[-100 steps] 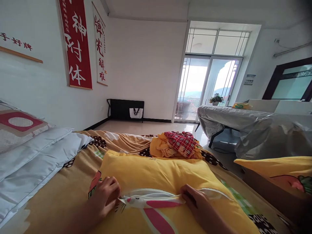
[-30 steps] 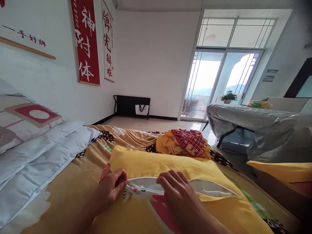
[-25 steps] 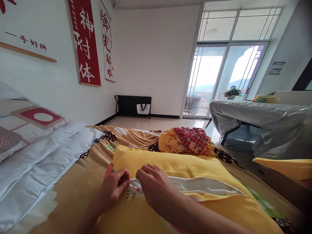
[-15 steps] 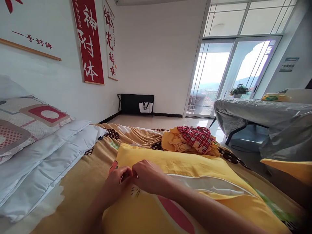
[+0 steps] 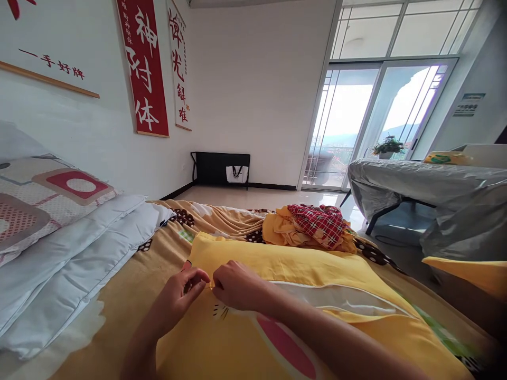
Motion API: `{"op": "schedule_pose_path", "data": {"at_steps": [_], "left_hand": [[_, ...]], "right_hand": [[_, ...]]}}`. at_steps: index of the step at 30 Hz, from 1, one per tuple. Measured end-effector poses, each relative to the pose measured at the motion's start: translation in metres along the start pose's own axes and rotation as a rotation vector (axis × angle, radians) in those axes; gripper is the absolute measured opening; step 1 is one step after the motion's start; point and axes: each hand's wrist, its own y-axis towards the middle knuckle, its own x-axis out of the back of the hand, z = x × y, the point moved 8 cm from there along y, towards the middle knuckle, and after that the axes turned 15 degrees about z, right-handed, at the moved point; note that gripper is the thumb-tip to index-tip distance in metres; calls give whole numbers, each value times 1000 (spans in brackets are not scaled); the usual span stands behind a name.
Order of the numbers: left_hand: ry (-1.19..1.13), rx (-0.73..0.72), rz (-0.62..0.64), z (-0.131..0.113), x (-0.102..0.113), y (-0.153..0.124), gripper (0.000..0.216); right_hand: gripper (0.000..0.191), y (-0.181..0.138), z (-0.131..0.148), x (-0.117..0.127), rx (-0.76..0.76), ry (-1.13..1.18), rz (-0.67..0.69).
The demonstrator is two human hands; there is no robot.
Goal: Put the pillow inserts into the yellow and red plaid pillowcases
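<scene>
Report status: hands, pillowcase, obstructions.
Left hand and right hand pinched together on yellow pillowcase, at the left end of its opening. Opening gapes rightward, white pillow showing. Clothes pile beyond, apart from hands.

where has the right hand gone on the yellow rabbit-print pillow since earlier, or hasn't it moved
Yes. The right hand slid left along the yellow rabbit-print pillow to its near-left corner, beside the left hand.

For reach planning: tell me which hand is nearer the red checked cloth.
Right. The right hand rests on the yellow pillow, below-left of the red checked cloth; the left hand sits beside it, farther left.
</scene>
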Motion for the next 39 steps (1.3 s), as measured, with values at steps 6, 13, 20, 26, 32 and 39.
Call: {"op": "schedule_pose_path", "data": {"at_steps": [6, 13, 20, 26, 32, 39], "left_hand": [[236, -32, 63, -16, -12, 3, 15], [213, -37, 62, -16, -13, 7, 17], [214, -85, 45, -15, -11, 8, 15], [210, -100, 70, -15, -13, 8, 15], [233, -93, 62, -15, -12, 7, 14], [249, -117, -3, -16, -7, 6, 17]], "right_hand": [[21, -2, -5, 1, -3, 104, -10], [21, -7, -5, 1, 0, 133, -35], [21, -11, -8, 3, -119, 190, 7], [20, -13, -9, 4, -134, 198, -15], [29, -15, -8, 5, -107, 233, -72], [17, -14, -9, 5, -105, 273, -41]]}}
